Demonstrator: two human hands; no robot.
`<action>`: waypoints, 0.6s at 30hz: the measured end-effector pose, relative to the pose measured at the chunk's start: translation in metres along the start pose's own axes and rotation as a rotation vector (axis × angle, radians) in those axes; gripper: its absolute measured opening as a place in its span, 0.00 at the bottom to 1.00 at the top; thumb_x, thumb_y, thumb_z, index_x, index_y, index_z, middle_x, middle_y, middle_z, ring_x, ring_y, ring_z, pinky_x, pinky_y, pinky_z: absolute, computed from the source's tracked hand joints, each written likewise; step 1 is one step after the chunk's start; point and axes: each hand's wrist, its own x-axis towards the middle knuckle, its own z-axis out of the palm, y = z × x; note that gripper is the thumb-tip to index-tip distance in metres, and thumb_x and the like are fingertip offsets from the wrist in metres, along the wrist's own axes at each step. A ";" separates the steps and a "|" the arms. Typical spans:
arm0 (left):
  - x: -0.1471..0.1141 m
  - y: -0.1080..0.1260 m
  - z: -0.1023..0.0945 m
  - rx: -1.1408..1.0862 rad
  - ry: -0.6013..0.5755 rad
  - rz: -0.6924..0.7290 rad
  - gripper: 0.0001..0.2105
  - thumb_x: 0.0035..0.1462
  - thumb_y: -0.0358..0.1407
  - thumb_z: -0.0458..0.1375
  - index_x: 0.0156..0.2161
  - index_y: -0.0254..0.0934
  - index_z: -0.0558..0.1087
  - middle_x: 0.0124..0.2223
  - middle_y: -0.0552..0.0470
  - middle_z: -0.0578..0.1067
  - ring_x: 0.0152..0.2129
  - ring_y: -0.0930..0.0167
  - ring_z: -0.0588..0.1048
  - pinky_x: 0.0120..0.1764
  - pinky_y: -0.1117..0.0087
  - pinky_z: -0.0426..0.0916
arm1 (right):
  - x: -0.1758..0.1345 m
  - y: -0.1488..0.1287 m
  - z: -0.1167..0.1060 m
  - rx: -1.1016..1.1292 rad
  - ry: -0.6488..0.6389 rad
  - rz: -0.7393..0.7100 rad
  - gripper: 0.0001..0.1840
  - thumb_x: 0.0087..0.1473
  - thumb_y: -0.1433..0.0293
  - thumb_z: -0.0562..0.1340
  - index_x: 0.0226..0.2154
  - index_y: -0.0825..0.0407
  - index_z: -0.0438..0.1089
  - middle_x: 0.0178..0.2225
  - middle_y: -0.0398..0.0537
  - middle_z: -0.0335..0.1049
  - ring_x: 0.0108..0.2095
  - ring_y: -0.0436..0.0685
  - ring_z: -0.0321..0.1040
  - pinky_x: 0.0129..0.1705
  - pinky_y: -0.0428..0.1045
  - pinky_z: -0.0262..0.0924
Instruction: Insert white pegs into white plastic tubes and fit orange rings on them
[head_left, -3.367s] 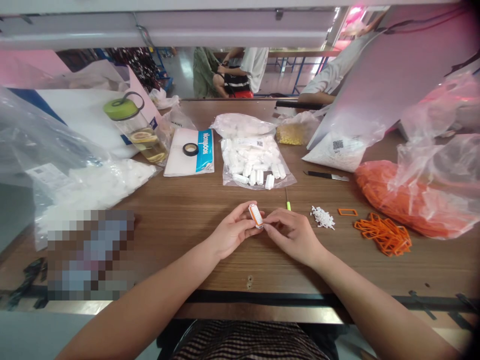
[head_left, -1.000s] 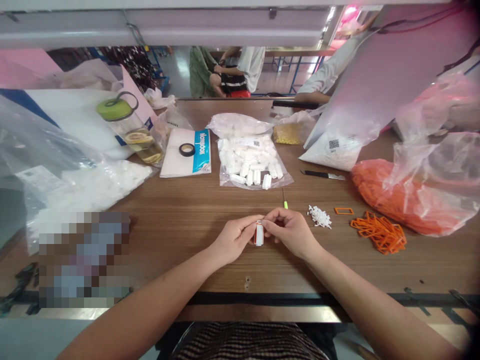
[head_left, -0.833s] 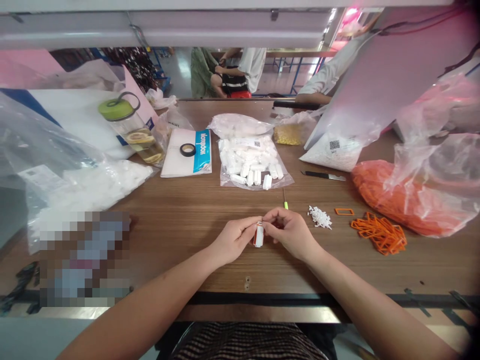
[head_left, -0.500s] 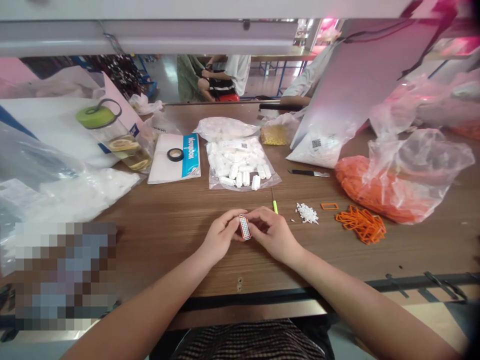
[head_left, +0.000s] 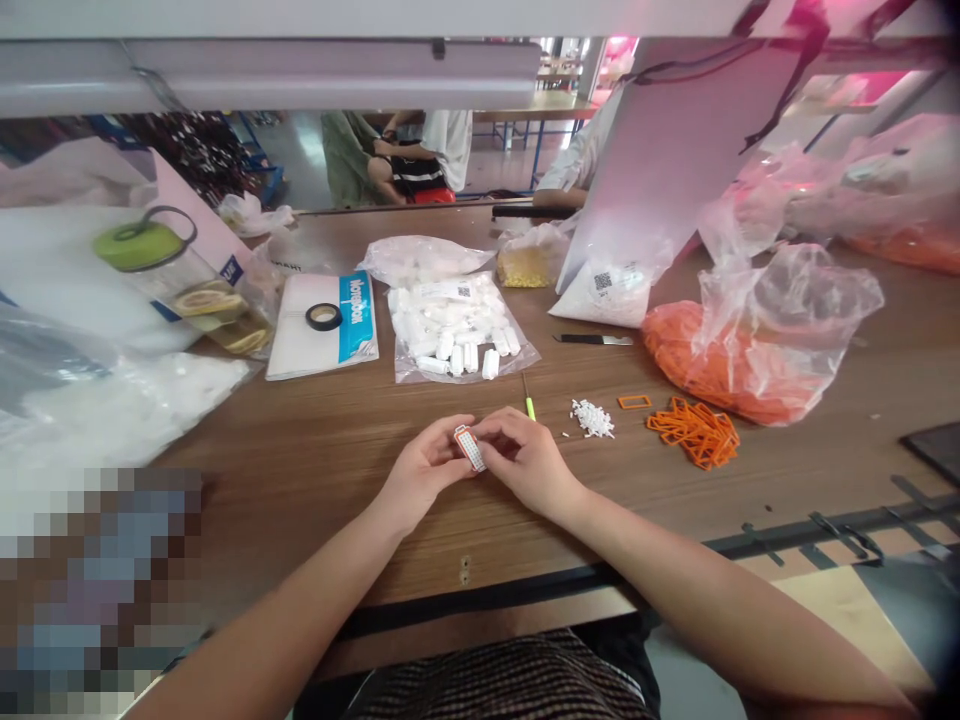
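tabletop [head_left: 337, 450], orange parts [head_left: 694, 345] in clear bag [head_left: 829, 300]

Soft, fairly even light falls over the brown table [head_left: 315, 430], leaving only faint shadows near the left hand [head_left: 427, 465] and right hand [head_left: 529, 455]. A pink glow at upper right tints the white panel [head_left: 675, 160]. The white pieces [head_left: 454, 330] are bright enough to lose detail, and the clear bag [head_left: 806, 300] catches pale glare, as does the floor [head_left: 304, 140] behind. Wide-angle stretching pulls at the outer edges, the right corners sink into black, square blocks cover the lower left, and the small part [head_left: 471, 447] looks slightly soft
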 end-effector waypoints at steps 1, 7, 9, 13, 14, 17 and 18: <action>0.000 0.000 0.000 0.000 0.003 0.002 0.26 0.45 0.28 0.69 0.51 0.38 0.73 0.49 0.47 0.77 0.43 0.66 0.75 0.47 0.63 0.71 | 0.000 0.000 0.000 0.001 0.004 0.005 0.06 0.55 0.73 0.64 0.36 0.49 0.76 0.35 0.47 0.73 0.36 0.52 0.70 0.37 0.49 0.65; 0.000 -0.002 0.001 -0.081 0.031 -0.012 0.27 0.44 0.26 0.69 0.52 0.39 0.73 0.47 0.48 0.77 0.41 0.67 0.75 0.47 0.64 0.70 | 0.000 0.000 -0.002 0.021 -0.036 0.019 0.07 0.55 0.74 0.62 0.36 0.49 0.76 0.37 0.47 0.73 0.38 0.53 0.70 0.40 0.51 0.65; 0.001 -0.001 0.000 -0.124 0.040 -0.031 0.26 0.46 0.27 0.68 0.53 0.40 0.73 0.46 0.49 0.77 0.41 0.68 0.75 0.47 0.64 0.70 | 0.000 0.002 -0.003 0.029 -0.058 0.016 0.08 0.55 0.74 0.62 0.37 0.49 0.76 0.39 0.47 0.73 0.40 0.53 0.70 0.43 0.52 0.65; 0.002 0.000 -0.004 -0.194 0.038 -0.044 0.25 0.48 0.29 0.67 0.54 0.41 0.72 0.44 0.50 0.77 0.40 0.69 0.76 0.48 0.65 0.70 | 0.001 0.006 -0.005 0.043 -0.112 0.039 0.12 0.53 0.75 0.62 0.40 0.49 0.75 0.39 0.47 0.73 0.39 0.53 0.70 0.42 0.52 0.65; 0.002 0.000 -0.005 -0.198 0.041 -0.040 0.25 0.49 0.30 0.67 0.54 0.41 0.72 0.44 0.50 0.77 0.40 0.69 0.76 0.48 0.65 0.70 | 0.001 0.006 -0.006 0.047 -0.126 0.046 0.13 0.53 0.75 0.62 0.41 0.49 0.75 0.39 0.47 0.73 0.39 0.53 0.70 0.42 0.52 0.65; 0.003 -0.001 -0.005 -0.125 0.057 0.002 0.24 0.50 0.31 0.67 0.54 0.40 0.71 0.45 0.49 0.77 0.41 0.68 0.76 0.47 0.64 0.70 | -0.001 0.005 -0.006 0.041 -0.152 0.083 0.14 0.53 0.75 0.62 0.43 0.49 0.75 0.40 0.48 0.74 0.38 0.53 0.70 0.40 0.51 0.65; 0.003 -0.002 -0.005 -0.075 0.061 0.026 0.24 0.50 0.31 0.67 0.53 0.40 0.71 0.46 0.49 0.77 0.42 0.68 0.76 0.47 0.64 0.71 | -0.001 0.004 -0.007 0.033 -0.152 0.101 0.14 0.53 0.73 0.63 0.43 0.48 0.75 0.40 0.48 0.74 0.37 0.53 0.70 0.39 0.50 0.65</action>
